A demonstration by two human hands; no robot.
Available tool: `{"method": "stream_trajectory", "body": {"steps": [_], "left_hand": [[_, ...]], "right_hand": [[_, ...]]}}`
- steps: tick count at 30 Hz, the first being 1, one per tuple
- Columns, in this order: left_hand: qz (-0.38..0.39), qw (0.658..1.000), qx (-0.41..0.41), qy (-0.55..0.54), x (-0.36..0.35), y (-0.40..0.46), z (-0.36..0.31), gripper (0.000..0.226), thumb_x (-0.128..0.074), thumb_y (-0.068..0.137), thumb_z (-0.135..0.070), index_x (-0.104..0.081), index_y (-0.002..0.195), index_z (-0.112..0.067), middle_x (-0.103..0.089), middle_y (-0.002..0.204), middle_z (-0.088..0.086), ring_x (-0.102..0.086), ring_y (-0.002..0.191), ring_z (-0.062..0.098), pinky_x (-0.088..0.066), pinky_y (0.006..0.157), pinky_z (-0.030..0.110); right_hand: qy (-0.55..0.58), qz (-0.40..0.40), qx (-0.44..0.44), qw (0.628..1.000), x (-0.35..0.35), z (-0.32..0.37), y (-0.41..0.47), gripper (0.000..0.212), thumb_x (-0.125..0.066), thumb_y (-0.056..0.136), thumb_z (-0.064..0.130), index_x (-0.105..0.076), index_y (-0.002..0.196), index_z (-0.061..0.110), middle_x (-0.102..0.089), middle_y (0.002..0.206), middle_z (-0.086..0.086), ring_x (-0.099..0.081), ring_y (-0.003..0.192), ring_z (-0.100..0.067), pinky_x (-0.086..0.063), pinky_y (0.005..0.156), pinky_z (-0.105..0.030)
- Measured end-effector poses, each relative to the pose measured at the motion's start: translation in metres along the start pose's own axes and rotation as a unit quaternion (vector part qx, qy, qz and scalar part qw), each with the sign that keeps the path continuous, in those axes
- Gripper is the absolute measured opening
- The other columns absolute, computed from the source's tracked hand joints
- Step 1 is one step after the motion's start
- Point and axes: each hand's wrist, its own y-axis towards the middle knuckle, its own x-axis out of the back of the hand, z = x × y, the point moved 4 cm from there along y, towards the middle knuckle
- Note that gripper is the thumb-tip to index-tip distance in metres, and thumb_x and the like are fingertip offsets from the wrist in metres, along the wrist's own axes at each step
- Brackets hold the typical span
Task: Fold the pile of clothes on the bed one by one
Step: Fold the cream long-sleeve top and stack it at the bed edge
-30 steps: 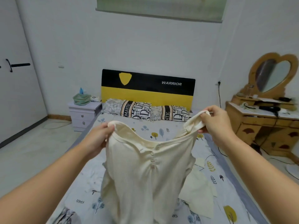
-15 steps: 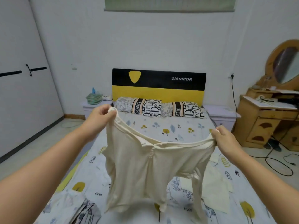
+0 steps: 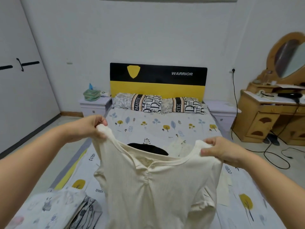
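While it hangs front-out over the bed [image 3: 206, 129], the cream top [image 3: 153, 187] runs lengthwise straight down from both hands; left hand [image 3: 92, 128] pinches one shoulder higher, right hand [image 3: 219, 150] pinches the other lower. Sheet reads "trees"; pillows [image 3: 158, 104] "ROMANTIC"; headboard [image 3: 158, 80] "WARRIOR"

Top: a cream button-front top [image 3: 158, 187] hangs spread over the bed [image 3: 148, 126], its neckline facing the camera.
Left hand: the left hand [image 3: 92, 128] pinches one shoulder, held higher.
Right hand: the right hand [image 3: 221, 151] grips the other shoulder, lower.
Behind the neckline: a black garment [image 3: 148, 148] lies mid-bed, a pale cloth [image 3: 178, 146] just beside it.
Near left corner: a stack of printed clothes [image 3: 62, 210].
Head of bed: two lettered pillows [image 3: 158, 104] against a black-and-yellow headboard [image 3: 158, 80].
Right wall: a wooden dressing table [image 3: 272, 116].
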Motion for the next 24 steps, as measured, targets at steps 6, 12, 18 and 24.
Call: {"method": "stream_trajectory", "body": {"steps": [6,12,18,24], "left_hand": [[-0.086,0.958,-0.036,0.27,-0.012,-0.004,-0.002,0.025,-0.067,0.081,-0.006,-0.051,0.063,-0.012,-0.054,0.074,0.011,-0.049,0.076,0.023,-0.025,0.058,0.031],[-0.124,0.991,-0.011,0.044,-0.014,-0.004,0.019,0.009,-0.056,0.088,-0.002,-0.063,0.093,-0.001,-0.066,0.093,0.016,-0.059,0.088,0.029,-0.042,0.071,0.033],[-0.181,0.983,-0.009,0.035,-0.015,-0.01,-0.007,0.004,-0.065,0.084,-0.014,-0.066,0.08,-0.013,-0.067,0.082,0.006,-0.059,0.076,0.019,-0.042,0.061,0.029],[-0.132,0.988,-0.032,0.077,0.012,-0.039,-0.059,0.015,-0.079,0.071,-0.018,-0.069,0.081,-0.012,-0.069,0.073,0.004,-0.062,0.067,0.014,-0.048,0.062,0.031]], "right_hand": [[-0.211,0.041,-0.042,0.976,-0.013,-0.019,0.0,0.011,-0.076,0.077,0.021,-0.069,0.075,0.014,-0.07,0.07,0.004,-0.066,0.064,-0.009,-0.049,0.055,-0.021],[-0.147,-0.061,0.065,0.985,-0.022,-0.007,-0.004,0.01,-0.058,0.092,0.019,-0.065,0.087,0.015,-0.068,0.09,-0.001,-0.062,0.088,-0.022,-0.046,0.073,-0.028],[-0.113,-0.195,0.137,0.965,-0.018,0.04,-0.016,0.017,-0.069,0.083,0.02,-0.065,0.086,0.004,-0.065,0.086,-0.016,-0.06,0.082,-0.029,-0.044,0.07,-0.034],[-0.174,-0.231,0.171,0.942,0.005,0.096,-0.063,0.02,-0.079,0.072,0.022,-0.066,0.078,0.007,-0.062,0.069,-0.006,-0.049,0.063,-0.012,-0.034,0.051,-0.02]]}}
